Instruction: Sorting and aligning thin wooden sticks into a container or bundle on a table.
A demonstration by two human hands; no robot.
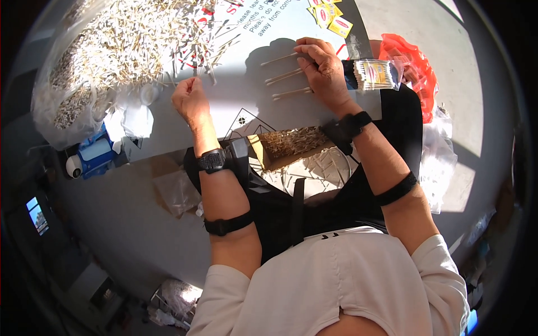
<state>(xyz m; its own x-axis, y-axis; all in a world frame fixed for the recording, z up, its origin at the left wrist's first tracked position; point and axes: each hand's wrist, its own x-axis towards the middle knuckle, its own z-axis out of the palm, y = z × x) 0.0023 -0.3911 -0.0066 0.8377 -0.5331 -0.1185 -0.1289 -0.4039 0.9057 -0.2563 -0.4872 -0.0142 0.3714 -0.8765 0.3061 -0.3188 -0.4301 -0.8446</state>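
At the near edge of a loose heap of cotton swabs (140, 39), my left hand (192, 103) has its thumb and fingertips pinched together on a swab stick, partly hidden by the fingers. My right hand (325, 73) is curled over the right ends of several cotton swabs (284, 76), which point left in three spaced groups. Its fingers close on the swabs' ends, though the exact grip is hidden under the hand. Beside the right wrist lies a clear pack of cotton swabs (372, 74) with a yellow label.
The heap spills from a clear plastic bag (47, 115) onto the printed grey tabletop (168, 126). Yellow-and-white cards (340, 26) lie at the far right, near a red plastic bag (412, 64). A blue-and-white container (94, 155) sits at left. Below the near edge, a box (291, 147) holds more sticks.
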